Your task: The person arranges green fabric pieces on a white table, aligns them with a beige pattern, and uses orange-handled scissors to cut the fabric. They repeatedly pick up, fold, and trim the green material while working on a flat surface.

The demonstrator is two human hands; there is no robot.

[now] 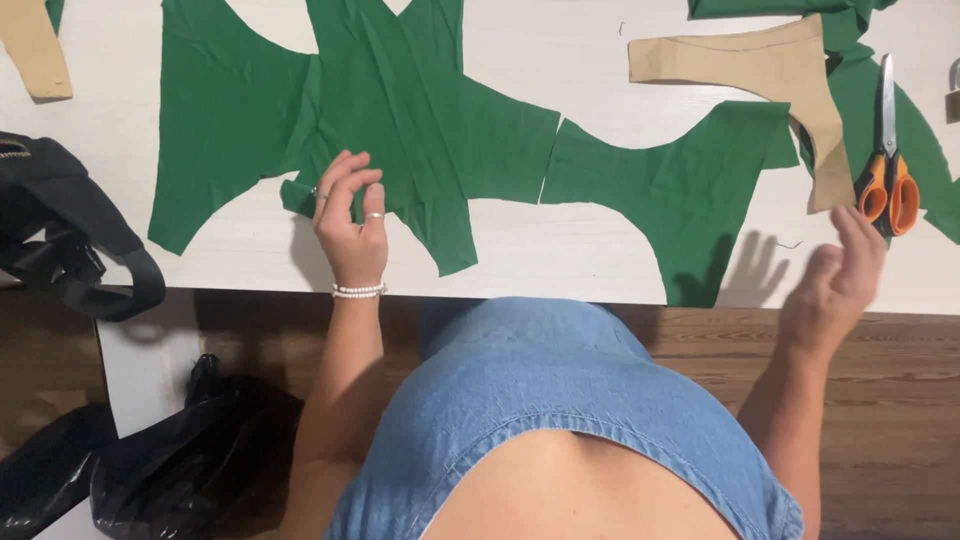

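A blue denim garment (560,400), worn by the person, fills the nearest part of the view. Well left of the large green fabric piece (350,120), a black bag (70,230) is draped over the white counter (560,250) edge, and a tan paper pattern (35,45) is seen at the far corner. On that green piece's lower edge the left hand (352,215) is set, its fingertips pinching a small fold of the cloth. Right of it a second green piece (680,190) is laid, then another tan pattern (790,80). Furthest right, the right hand (835,285) is held released, fingers spread, just below orange-handled scissors (887,170). The cloth appears to be being arranged for cutting; taking up the scissors would call for a short forward reach.
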